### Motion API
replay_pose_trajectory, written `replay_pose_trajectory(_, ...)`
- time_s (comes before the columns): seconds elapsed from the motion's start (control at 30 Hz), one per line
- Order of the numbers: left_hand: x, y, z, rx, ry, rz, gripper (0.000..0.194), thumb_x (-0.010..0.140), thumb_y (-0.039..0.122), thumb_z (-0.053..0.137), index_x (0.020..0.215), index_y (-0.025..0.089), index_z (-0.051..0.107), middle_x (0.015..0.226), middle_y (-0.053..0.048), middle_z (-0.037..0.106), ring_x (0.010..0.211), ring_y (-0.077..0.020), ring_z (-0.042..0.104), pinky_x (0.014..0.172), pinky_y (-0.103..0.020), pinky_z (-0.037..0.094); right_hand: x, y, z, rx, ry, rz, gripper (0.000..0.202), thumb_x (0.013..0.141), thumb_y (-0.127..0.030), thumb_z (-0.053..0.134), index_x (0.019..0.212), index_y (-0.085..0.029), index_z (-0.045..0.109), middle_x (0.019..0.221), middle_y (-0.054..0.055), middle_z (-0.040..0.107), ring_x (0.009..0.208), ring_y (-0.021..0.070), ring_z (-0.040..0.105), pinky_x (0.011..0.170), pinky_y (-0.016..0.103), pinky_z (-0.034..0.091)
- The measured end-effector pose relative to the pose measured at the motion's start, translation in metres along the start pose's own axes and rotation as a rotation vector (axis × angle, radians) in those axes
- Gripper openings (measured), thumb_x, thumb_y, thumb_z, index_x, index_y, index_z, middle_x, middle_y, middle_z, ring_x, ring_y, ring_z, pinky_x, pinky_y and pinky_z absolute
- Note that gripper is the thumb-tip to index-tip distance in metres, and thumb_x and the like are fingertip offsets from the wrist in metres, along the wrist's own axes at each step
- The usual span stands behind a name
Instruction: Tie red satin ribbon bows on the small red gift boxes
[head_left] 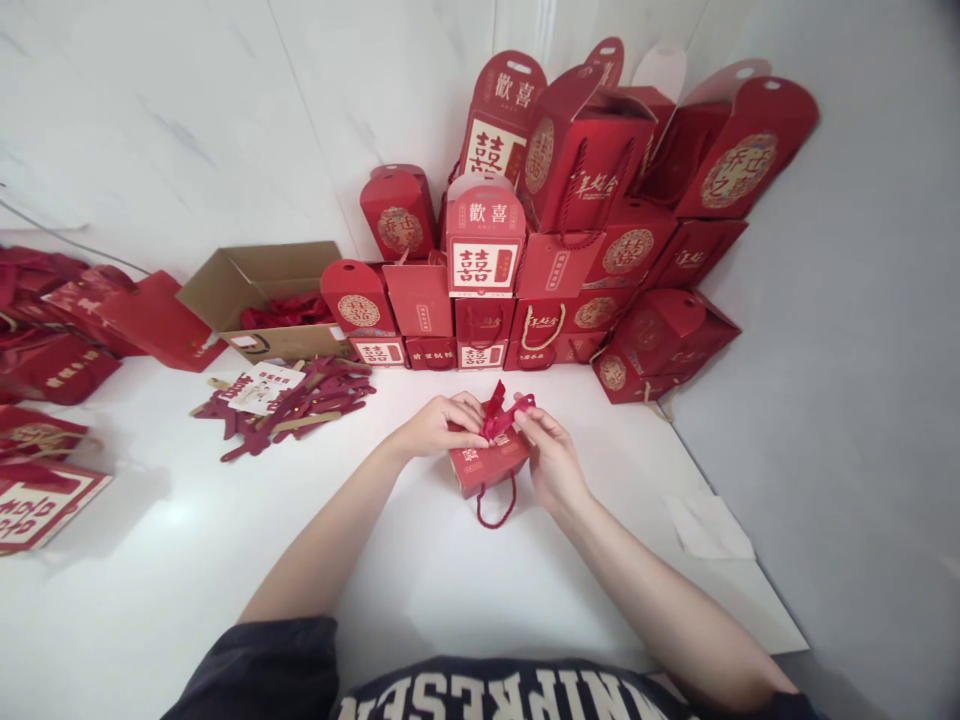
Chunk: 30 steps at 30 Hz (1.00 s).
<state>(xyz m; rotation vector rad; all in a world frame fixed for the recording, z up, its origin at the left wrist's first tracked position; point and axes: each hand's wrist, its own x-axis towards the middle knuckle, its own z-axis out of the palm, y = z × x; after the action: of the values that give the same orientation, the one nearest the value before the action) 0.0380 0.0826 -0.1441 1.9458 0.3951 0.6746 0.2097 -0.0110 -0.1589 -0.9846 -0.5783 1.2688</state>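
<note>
Ribbon (pixel 498 424) pinched at one end by right hand (pixel 552 446); left hand (pixel 441 424) gripping its base against box (pixel 487 466), presumably for steadiness; stacked boxes (pixel 486 318) behind, likely saving bench (pixel 420 590) space.

Workshop corner, white worktable (pixel 420 590), stacked red gift boxes (pixel 555 265), cardboard carton (pixel 296 343)

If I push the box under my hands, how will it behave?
The box would probably slide rather than roll, given its flat faces. It looks stiff, with straight edges. Its handle seems floppy, curving in a loose loop.
</note>
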Motion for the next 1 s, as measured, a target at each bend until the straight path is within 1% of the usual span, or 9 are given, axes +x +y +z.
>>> replay_pose_trajectory(0.13, 0.000, -0.002, -0.001, 0.010, -0.025, 0.014, 0.013, 0.074, 0.030, 0.075, 0.075, 0.018, 0.077, 0.068, -0.009, 0.070, 0.085, -0.0187, 0.056, 0.080, -0.033, 0.047, -0.003, 0.000, 0.004, -0.206, -0.157, 0.007, 0.016, 0.073, -0.038, 0.073, 0.077, -0.022, 0.072, 0.106, 0.003, 0.069, 0.106, 0.0229, 0.059, 0.097, 0.035, 0.042)
replay_pose_trajectory(0.23, -0.001, -0.001, -0.001, 0.014, -0.027, 0.012, 0.013, 0.075, 0.030, 0.073, 0.076, 0.017, 0.077, 0.068, -0.009, 0.070, 0.085, -0.0188, 0.055, 0.081, -0.033, 0.046, -0.004, 0.002, 0.007, -0.201, -0.053, -0.049, 0.015, 0.070, -0.035, 0.075, 0.073, -0.022, 0.071, 0.129, 0.004, 0.060, 0.126, 0.0253, 0.049, 0.107, 0.038, 0.035)
replay_pose_trajectory(0.33, -0.001, 0.001, -0.001, 0.002, -0.020, -0.013, 0.015, 0.076, 0.032, 0.073, 0.077, 0.017, 0.077, 0.069, -0.010, 0.070, 0.086, -0.0192, 0.055, 0.082, -0.033, 0.047, -0.006, 0.001, 0.006, -0.173, 0.028, -0.107, 0.012, 0.074, -0.034, 0.072, 0.075, -0.022, 0.069, 0.138, 0.005, 0.053, 0.130, 0.0252, 0.046, 0.109, 0.042, 0.033)
replay_pose_trajectory(0.4, -0.001, 0.003, -0.002, -0.016, -0.029, -0.046, 0.017, 0.077, 0.032, 0.072, 0.082, 0.017, 0.077, 0.073, -0.010, 0.070, 0.088, -0.0192, 0.056, 0.084, -0.033, 0.047, -0.011, -0.003, 0.005, -0.250, 0.028, -0.213, 0.009, 0.078, -0.032, 0.069, 0.078, -0.023, 0.069, 0.141, 0.005, 0.050, 0.130, 0.0245, 0.046, 0.110, 0.045, 0.033)
replay_pose_trajectory(0.5, 0.000, 0.005, -0.005, -0.034, -0.056, -0.090, 0.021, 0.079, 0.035, 0.069, 0.086, 0.017, 0.077, 0.079, -0.011, 0.070, 0.093, -0.0196, 0.057, 0.087, -0.033, 0.047, -0.019, -0.011, 0.009, -0.485, -0.009, -0.506, 0.005, 0.081, -0.028, 0.067, 0.081, -0.024, 0.070, 0.142, 0.004, 0.048, 0.133, 0.0243, 0.043, 0.112, 0.048, 0.030)
replay_pose_trajectory(0.67, 0.001, 0.011, -0.010, 0.007, -0.084, -0.140, 0.033, 0.085, 0.042, 0.060, 0.080, 0.012, 0.074, 0.090, -0.011, 0.069, 0.090, -0.0194, 0.063, 0.080, -0.030, 0.051, -0.028, -0.006, 0.027, -0.922, -0.261, -0.995, 0.008, 0.080, -0.024, 0.069, 0.083, -0.029, 0.074, 0.149, -0.001, 0.040, 0.138, 0.0269, 0.033, 0.111, 0.053, 0.030)
replay_pose_trajectory(0.77, 0.003, 0.015, -0.013, 0.149, -0.106, -0.078, 0.039, 0.089, 0.045, 0.052, 0.079, 0.012, 0.072, 0.091, -0.011, 0.070, 0.088, -0.0184, 0.066, 0.075, -0.029, 0.054, -0.029, 0.003, 0.038, -1.135, -0.416, -1.239, 0.009, 0.084, -0.025, 0.065, 0.087, -0.030, 0.072, 0.144, 0.000, 0.047, 0.136, 0.0227, 0.036, 0.113, 0.052, 0.027)
replay_pose_trajectory(0.87, 0.006, 0.015, -0.012, 0.262, -0.073, -0.013, 0.036, 0.088, 0.045, 0.054, 0.076, 0.016, 0.071, 0.082, -0.009, 0.071, 0.090, -0.0193, 0.066, 0.073, -0.031, 0.054, -0.028, 0.007, 0.047, -1.350, -0.580, -1.403, 0.016, 0.091, -0.020, 0.054, 0.086, -0.024, 0.069, 0.144, 0.003, 0.048, 0.139, 0.0190, 0.032, 0.117, 0.052, 0.018)
replay_pose_trajectory(1.0, 0.002, 0.014, 0.002, 0.389, 0.106, 0.015, 0.024, 0.085, 0.043, 0.058, 0.084, 0.021, 0.067, 0.071, -0.009, 0.071, 0.087, -0.0226, 0.067, 0.062, -0.034, 0.049, -0.023, 0.007, 0.053, -1.558, -0.764, -1.486, 0.023, 0.092, -0.012, 0.045, 0.087, -0.016, 0.067, 0.150, 0.009, 0.038, 0.141, 0.0238, 0.027, 0.118, 0.058, 0.011)
